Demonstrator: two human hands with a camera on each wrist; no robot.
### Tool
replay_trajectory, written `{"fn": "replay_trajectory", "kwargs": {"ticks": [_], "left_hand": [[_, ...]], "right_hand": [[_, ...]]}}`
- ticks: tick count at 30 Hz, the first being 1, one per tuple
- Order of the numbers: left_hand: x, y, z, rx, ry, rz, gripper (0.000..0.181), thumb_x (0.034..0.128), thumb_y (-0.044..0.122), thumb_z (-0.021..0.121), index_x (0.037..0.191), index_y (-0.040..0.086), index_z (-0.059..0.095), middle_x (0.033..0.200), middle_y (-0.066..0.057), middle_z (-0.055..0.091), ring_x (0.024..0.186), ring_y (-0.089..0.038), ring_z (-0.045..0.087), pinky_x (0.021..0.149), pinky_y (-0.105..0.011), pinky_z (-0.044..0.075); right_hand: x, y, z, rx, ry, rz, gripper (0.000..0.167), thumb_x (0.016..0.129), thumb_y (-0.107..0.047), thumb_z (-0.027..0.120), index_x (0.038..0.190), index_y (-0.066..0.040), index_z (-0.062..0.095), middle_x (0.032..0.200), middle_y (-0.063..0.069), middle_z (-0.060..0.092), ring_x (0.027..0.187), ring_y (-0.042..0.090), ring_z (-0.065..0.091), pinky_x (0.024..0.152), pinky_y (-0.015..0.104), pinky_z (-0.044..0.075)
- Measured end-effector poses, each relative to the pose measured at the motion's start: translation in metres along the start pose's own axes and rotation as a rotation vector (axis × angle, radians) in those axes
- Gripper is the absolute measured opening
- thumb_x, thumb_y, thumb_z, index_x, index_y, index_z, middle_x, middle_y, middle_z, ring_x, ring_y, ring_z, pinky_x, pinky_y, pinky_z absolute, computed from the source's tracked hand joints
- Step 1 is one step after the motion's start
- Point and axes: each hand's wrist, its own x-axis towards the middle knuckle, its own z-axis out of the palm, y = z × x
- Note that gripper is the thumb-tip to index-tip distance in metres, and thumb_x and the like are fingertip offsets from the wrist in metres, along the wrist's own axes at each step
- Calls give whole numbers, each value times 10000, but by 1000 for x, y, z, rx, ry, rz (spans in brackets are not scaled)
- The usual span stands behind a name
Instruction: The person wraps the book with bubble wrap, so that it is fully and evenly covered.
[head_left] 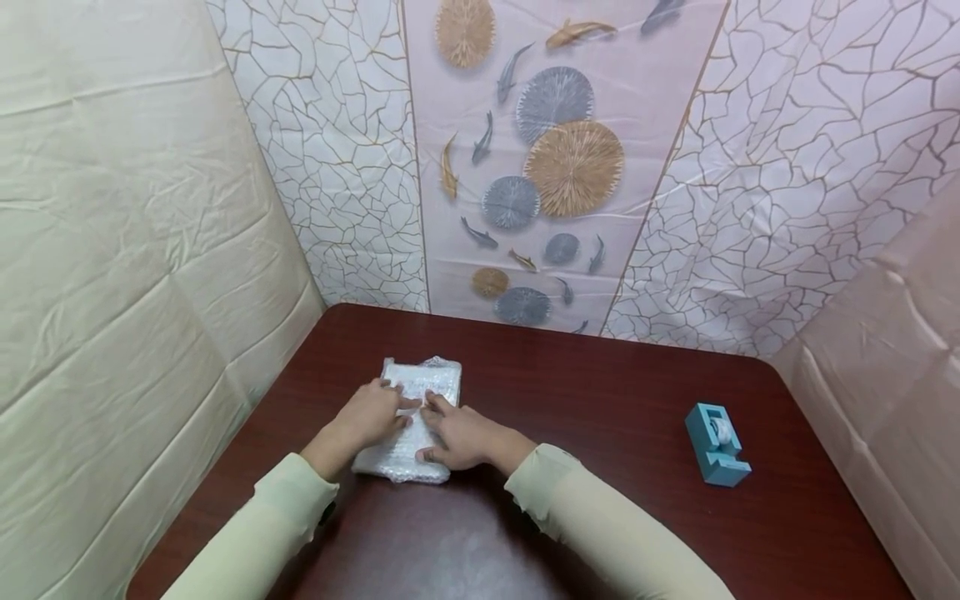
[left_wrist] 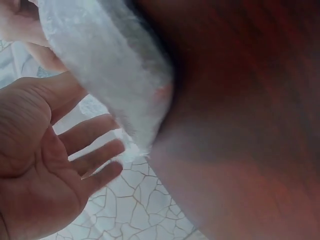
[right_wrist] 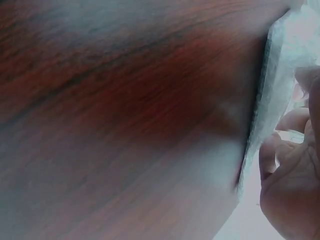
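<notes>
- Reference: clock directions are read on the head view, with 12 o'clock at the far side.
- Item located: bubble-wrapped packet point(head_left: 405, 442), lying on the worktop point(head_left: 592, 408) directly under the fingers of both hands.
- Governing relation, as judged: the packet lies between the hands, toward 3 o'clock from the left hand point(head_left: 372, 414) and toward 9 to 10 o'clock from the right hand point(head_left: 462, 435). Neither hand is nearer; both touch it.
- Long axis: runs roughly 12 to 6 o'clock, leaning slightly toward 1 and 7. The hands come in across it from opposite long sides, and their fingertips nearly meet over the upper face.
- Left hand: fingers extended and spread on the packet, gripping nothing.
- Right hand: fingers loosely bent, resting on the upper face, thumb set apart at its 7 o'clock side; no grip observed.
- Also noted: blue tape dispenser point(head_left: 708, 450) with a tape roll point(head_left: 721, 430) in it, toward 3 o'clock of the packet, well apart from it and nearer the right hand.
- Left wrist view: shows the palm side of the left hand and separated fingers beside the packet's edge, hidden from the head view.
- Right wrist view: shows the packet's thin side profile along the worktop. The right hand is cut by the frame, so exact fingertip contact cannot be confirmed there.
</notes>
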Motion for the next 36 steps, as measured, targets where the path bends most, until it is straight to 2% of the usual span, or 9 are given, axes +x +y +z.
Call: {"fn": "replay_trajectory", "kwargs": {"ticks": [4,8,11,17,22,28,31,34,36], "left_hand": [[16,-35,49,-20,5,26,426,1041,390,757,1465,410,719,1579,-268,614,1432,-495,623,1089,-659,564],[24,-49,67,54,33,71,444,1042,431,745,1483,428,697,1558,-265,632,1385,-484,666,1047,-609,607],[26,-51,67,62,31,88,456,1030,432,756,1482,413,704,1548,-262,643,1363,-477,682,1032,-603,617],[28,-53,67,22,-1,90,458,1052,420,731,1507,403,682,1559,-274,628,1368,-479,676,1039,-620,609],[27,-53,69,57,14,97,463,1035,439,744,1490,364,708,1542,-245,655,1346,-462,694,1023,-610,618],[22,-47,58,12,1,103,496,1014,378,776,1503,347,701,1527,-291,650,1324,-494,690,1021,-643,605],[8,-29,31,61,0,123,513,1056,363,734,1560,342,646,1542,-297,636,1344,-488,681,1040,-617,604],[7,-28,29,31,-17,119,514,1063,368,727,1568,335,639,1561,-306,614,1370,-498,662,1075,-616,587],[13,-36,40,-17,-40,105,505,1056,373,737,1553,330,656,1581,-304,597,1389,-511,647,1101,-635,569]], "right_hand": [[-10,-13,-15,-28,-32,15,899,1103,-648,533,1731,-40,324,1836,213,221,1598,305,483,1214,561,494],[-12,-16,-17,-57,-27,23,903,1101,-645,545,1736,-46,310,1843,200,207,1639,297,421,1263,519,456],[-12,-13,-16,-74,-1,30,918,1080,-684,556,1743,-92,325,1849,159,212,1671,334,343,1288,551,419],[-9,-5,-16,-13,4,98,999,994,-809,585,1773,-272,264,1865,110,174,1734,386,140,1279,711,349],[-4,3,-16,53,19,128,1000,892,-872,674,1697,-368,363,1864,120,158,1742,392,98,1249,809,304],[4,11,-17,57,22,145,1031,803,-912,732,1623,-378,408,1870,122,106,1738,411,95,1225,845,294],[7,13,-17,61,17,155,1094,778,-923,743,1645,-364,379,1874,129,75,1738,418,83,1227,853,278],[10,15,-17,65,7,166,1173,760,-929,754,1685,-345,333,1877,137,40,1739,422,66,1230,860,258],[12,15,-17,73,-2,168,1209,753,-922,768,1707,-339,308,1878,147,24,1739,432,49,1231,867,244]]}}
